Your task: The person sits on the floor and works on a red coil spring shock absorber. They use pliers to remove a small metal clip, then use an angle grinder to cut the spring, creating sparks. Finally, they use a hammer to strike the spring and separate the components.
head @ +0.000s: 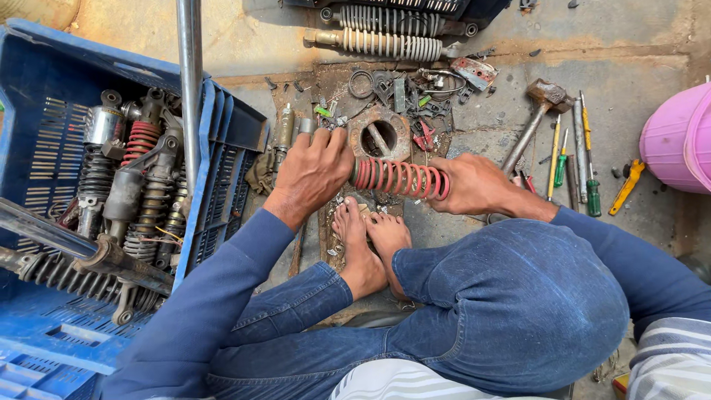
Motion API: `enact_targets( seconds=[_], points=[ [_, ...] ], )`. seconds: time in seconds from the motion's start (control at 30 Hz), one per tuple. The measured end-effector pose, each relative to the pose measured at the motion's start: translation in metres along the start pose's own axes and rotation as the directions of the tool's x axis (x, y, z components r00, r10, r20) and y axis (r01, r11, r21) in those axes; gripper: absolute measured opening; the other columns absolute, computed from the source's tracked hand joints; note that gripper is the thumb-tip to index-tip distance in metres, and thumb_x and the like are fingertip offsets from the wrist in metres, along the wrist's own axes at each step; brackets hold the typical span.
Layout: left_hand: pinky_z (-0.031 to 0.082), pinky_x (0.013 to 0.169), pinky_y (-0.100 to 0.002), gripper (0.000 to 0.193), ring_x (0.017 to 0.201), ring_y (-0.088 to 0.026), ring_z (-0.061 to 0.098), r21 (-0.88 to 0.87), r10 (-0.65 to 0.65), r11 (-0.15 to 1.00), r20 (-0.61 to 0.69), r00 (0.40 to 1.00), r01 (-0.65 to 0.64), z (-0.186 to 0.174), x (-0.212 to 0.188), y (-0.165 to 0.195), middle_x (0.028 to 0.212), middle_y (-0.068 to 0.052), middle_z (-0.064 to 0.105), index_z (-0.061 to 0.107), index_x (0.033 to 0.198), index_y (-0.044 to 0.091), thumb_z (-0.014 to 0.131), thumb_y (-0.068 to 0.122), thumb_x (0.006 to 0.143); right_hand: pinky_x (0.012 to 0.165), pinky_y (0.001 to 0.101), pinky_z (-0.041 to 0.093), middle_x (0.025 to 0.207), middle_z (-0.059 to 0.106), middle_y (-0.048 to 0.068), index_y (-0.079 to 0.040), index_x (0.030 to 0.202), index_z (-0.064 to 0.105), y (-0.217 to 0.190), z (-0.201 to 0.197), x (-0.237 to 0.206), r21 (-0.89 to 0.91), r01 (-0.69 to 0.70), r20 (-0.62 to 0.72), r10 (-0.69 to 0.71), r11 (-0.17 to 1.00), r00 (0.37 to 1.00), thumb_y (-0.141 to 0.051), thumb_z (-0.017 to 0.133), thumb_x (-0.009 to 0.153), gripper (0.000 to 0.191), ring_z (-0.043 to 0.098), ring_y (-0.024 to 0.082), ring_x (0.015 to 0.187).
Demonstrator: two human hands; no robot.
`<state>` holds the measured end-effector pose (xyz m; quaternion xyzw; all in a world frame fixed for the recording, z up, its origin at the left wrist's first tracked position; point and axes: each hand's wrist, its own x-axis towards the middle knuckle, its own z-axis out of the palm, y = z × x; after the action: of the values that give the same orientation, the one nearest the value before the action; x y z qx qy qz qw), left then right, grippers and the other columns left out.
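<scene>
You hold the red coil spring (400, 178) level above your feet, your left hand (315, 174) clamped on one end and your right hand (474, 185) on the other, steadying it near the round metal fixture (379, 133).

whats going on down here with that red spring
A person sits on the ground and holds a red coil spring sideways, left hand on one end, right hand on the other, just above their bare feet. A blue crate of shock absorbers stands by the left arm. A hammer and screwdrivers lie by the right hand.
</scene>
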<state>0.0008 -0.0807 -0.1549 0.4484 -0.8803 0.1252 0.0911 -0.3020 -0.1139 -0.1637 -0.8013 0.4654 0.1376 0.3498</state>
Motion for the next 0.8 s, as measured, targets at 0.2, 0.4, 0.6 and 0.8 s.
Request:
enact_targets(
  seconds=[0.2, 0.4, 0.6, 0.8],
  points=[
    [0.057, 0.056, -0.044, 0.012, 0.064, -0.03, 0.073, -0.252, -0.064, 0.955, 0.334, 0.94, 0.155, 0.007, -0.008, 0.001, 0.073, -0.009, 0.07, 0.066, 0.088, 0.008, 0.067, 0.02, 0.085, 0.064, 0.0504, 0.057, 0.068, 0.071, 0.014, -0.016, 0.099, 0.066, 0.004, -0.024, 0.004, -0.217, 0.035, -0.032, -0.043, 0.976, 0.999, -0.037, 0.075, 0.071, 0.036, 0.072, 0.035, 0.064],
    [0.058, 0.061, -0.048, 0.015, 0.071, -0.035, 0.074, -0.355, -0.121, 0.877, 0.489, 0.864, 0.324, 0.017, -0.009, 0.016, 0.077, -0.015, 0.074, 0.07, 0.089, 0.01, 0.072, 0.02, 0.079, 0.061, 0.0524, 0.055, 0.069, 0.07, 0.013, -0.018, 0.098, 0.067, 0.006, -0.035, 0.003, -0.337, 0.067, -0.089, -0.102, 0.939, 0.991, -0.034, 0.075, 0.071, 0.033, 0.07, 0.037, 0.066],
    [0.058, 0.061, -0.048, 0.016, 0.069, -0.036, 0.073, -0.361, -0.122, 0.874, 0.486, 0.866, 0.326, 0.02, -0.01, 0.015, 0.074, -0.015, 0.073, 0.071, 0.087, 0.01, 0.074, 0.021, 0.076, 0.06, 0.0529, 0.056, 0.075, 0.07, 0.011, -0.012, 0.091, 0.063, 0.004, -0.029, -0.004, -0.375, 0.128, -0.246, -0.231, 0.918, 0.941, -0.036, 0.077, 0.072, 0.033, 0.07, 0.038, 0.067],
    [0.058, 0.055, -0.045, 0.016, 0.065, -0.032, 0.073, -0.31, -0.095, 0.923, 0.391, 0.915, 0.228, 0.028, -0.014, 0.01, 0.076, -0.01, 0.073, 0.066, 0.09, 0.009, 0.07, 0.021, 0.08, 0.063, 0.0513, 0.055, 0.065, 0.069, 0.014, -0.013, 0.094, 0.067, 0.001, -0.031, -0.002, -0.225, 0.058, -0.002, -0.06, 0.973, 0.998, -0.034, 0.079, 0.068, 0.036, 0.069, 0.036, 0.063]
  ],
)
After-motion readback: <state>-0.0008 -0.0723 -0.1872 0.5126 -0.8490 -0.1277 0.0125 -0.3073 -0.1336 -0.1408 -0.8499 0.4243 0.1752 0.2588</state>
